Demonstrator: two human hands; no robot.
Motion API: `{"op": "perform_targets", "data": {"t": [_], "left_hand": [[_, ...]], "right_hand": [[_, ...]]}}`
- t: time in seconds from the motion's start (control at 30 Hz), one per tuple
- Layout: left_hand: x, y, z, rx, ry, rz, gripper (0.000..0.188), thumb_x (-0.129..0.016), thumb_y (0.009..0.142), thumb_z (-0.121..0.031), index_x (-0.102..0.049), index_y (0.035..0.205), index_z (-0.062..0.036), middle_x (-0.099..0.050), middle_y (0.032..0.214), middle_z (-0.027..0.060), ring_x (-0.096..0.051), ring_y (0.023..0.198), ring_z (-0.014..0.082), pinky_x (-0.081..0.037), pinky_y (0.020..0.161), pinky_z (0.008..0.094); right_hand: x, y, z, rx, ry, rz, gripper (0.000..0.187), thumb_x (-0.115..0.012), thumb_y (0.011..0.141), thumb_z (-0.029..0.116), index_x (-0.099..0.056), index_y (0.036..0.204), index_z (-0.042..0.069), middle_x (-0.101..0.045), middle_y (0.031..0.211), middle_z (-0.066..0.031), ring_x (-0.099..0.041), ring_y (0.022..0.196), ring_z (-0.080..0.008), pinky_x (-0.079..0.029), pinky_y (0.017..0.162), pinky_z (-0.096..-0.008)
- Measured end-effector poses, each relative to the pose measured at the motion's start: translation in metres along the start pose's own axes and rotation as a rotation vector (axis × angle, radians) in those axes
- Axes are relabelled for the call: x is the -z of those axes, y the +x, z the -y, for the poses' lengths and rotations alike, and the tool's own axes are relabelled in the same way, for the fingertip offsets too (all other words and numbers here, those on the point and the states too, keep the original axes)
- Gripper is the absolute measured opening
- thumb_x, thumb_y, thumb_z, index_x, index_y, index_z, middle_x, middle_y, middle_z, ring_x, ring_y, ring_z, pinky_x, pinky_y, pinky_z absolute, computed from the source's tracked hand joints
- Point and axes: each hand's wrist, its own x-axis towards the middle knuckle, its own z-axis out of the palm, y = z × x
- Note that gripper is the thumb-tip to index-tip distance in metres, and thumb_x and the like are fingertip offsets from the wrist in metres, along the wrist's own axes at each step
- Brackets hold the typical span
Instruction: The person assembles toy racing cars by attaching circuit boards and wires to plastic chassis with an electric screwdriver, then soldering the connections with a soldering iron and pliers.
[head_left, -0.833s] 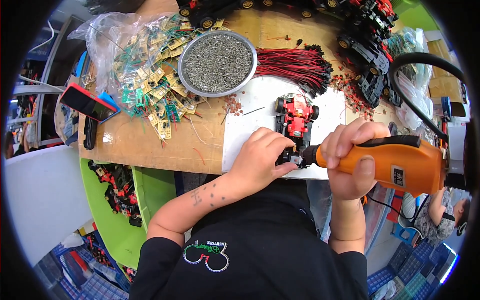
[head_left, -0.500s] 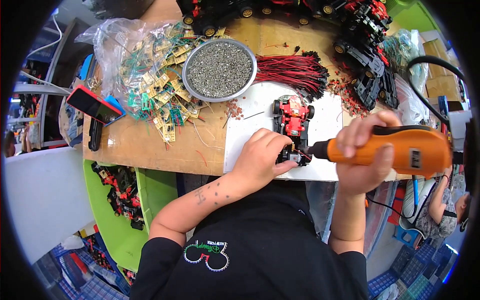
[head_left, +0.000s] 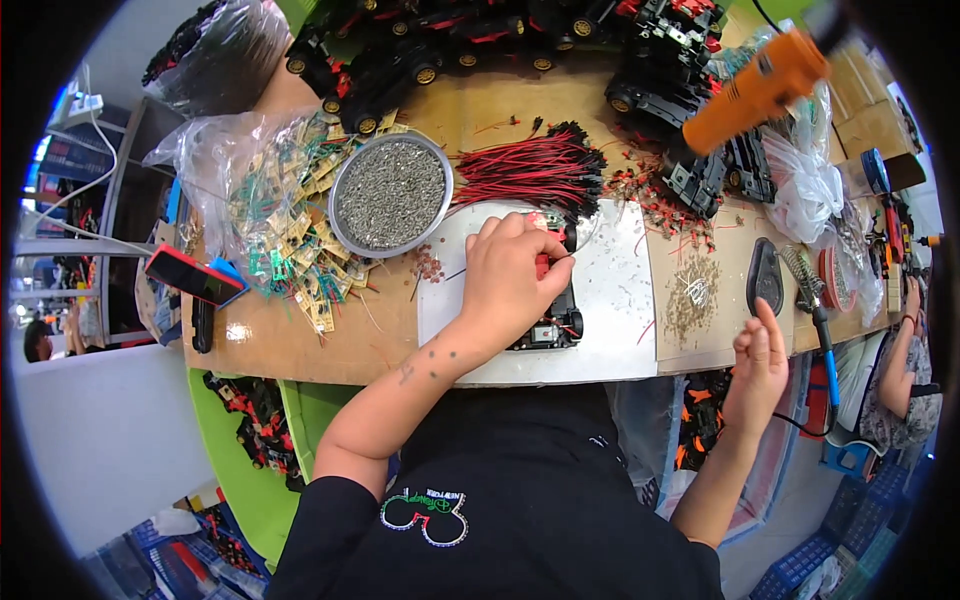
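My left hand (head_left: 508,268) grips a small toy car chassis (head_left: 556,328), black with red parts, which lies on a white sheet (head_left: 620,300). The palm and fingers hide much of the chassis. My right hand (head_left: 757,375) is empty near the table's front edge, its index finger stretched up and the others partly bent. Above and away from it, at the upper right, an orange electric screwdriver (head_left: 755,90) hangs free, slightly blurred. To the left of the sheet sits a round metal bowl (head_left: 390,195) heaped with small screws.
Circuit boards with wires (head_left: 300,240) spill from a plastic bag at left. Red and black wires (head_left: 530,170) lie behind the sheet. Black toy car bodies (head_left: 440,50) line the back. At right are a black oval dish (head_left: 765,280) and a blue-handled soldering iron (head_left: 832,370).
My right hand has let go of the screwdriver and dropped lower; the tool has swung up and away. My left hand has moved further over the chassis. The whole view has shifted.
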Motion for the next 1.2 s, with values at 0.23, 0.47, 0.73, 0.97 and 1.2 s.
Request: {"op": "perform_targets", "data": {"t": [0.23, 0.47, 0.73, 0.97, 1.2], "left_hand": [[0.015, 0.001, -0.012, 0.273, -0.753, 0.038, 0.010, -0.076, 0.086, -0.008, -0.072, 0.091, -0.0005, -0.068, 0.094, 0.0053, -0.064, 0.075, 0.0099, -0.050, 0.063, 0.0235], [0.017, -0.002, -0.022, 0.374, -1.133, 0.134, 0.013, -0.067, 0.094, -0.003, -0.070, 0.104, 0.0046, -0.072, 0.095, 0.0103, -0.070, 0.087, 0.0129, -0.053, 0.069, 0.0226], [0.020, -0.014, -0.028, 0.169, -0.898, 0.104, 0.015, -0.065, 0.092, 0.004, -0.070, 0.106, 0.0063, -0.067, 0.108, 0.0123, -0.069, 0.091, 0.0161, -0.056, 0.081, 0.0255], [0.029, -0.031, -0.021, 0.306, -0.805, 0.157, 0.005, -0.068, 0.089, 0.001, -0.068, 0.094, 0.0017, -0.066, 0.092, 0.0032, -0.057, 0.077, 0.0063, -0.047, 0.072, 0.0213], [0.027, -0.042, -0.011, 0.355, -0.594, 0.187, 0.009, -0.071, 0.084, -0.005, -0.068, 0.091, 0.0000, -0.066, 0.085, -0.0009, -0.054, 0.080, 0.0070, -0.046, 0.076, 0.0246]], "right_hand": [[0.070, 0.030, 0.022, 0.244, 0.011, -0.297, 0.048, -0.059, 0.103, 0.021, -0.047, 0.145, 0.003, -0.049, 0.087, 0.0041, -0.042, 0.072, -0.0043, -0.041, 0.067, -0.0213], [0.065, 0.026, 0.030, 0.284, -0.178, -0.421, 0.042, -0.061, 0.101, 0.019, -0.054, 0.139, 0.003, -0.059, 0.097, 0.0007, -0.050, 0.079, -0.0052, -0.046, 0.075, -0.0207], [0.024, -0.051, 0.005, 0.372, -0.619, -0.299, 0.023, -0.074, 0.088, 0.006, -0.064, 0.108, 0.001, -0.064, 0.102, -0.0050, -0.059, 0.086, -0.0108, -0.048, 0.079, -0.0235], [0.009, -0.063, -0.013, 0.201, -0.683, -0.170, 0.025, -0.077, 0.085, 0.007, -0.066, 0.106, 0.001, -0.067, 0.091, -0.0048, -0.060, 0.077, -0.0089, -0.049, 0.072, -0.0231], [0.012, -0.057, -0.021, 0.273, -0.707, -0.166, 0.026, -0.077, 0.085, 0.008, -0.066, 0.108, 0.000, -0.068, 0.093, -0.0072, -0.063, 0.079, -0.0123, -0.050, 0.073, -0.0258]]}}
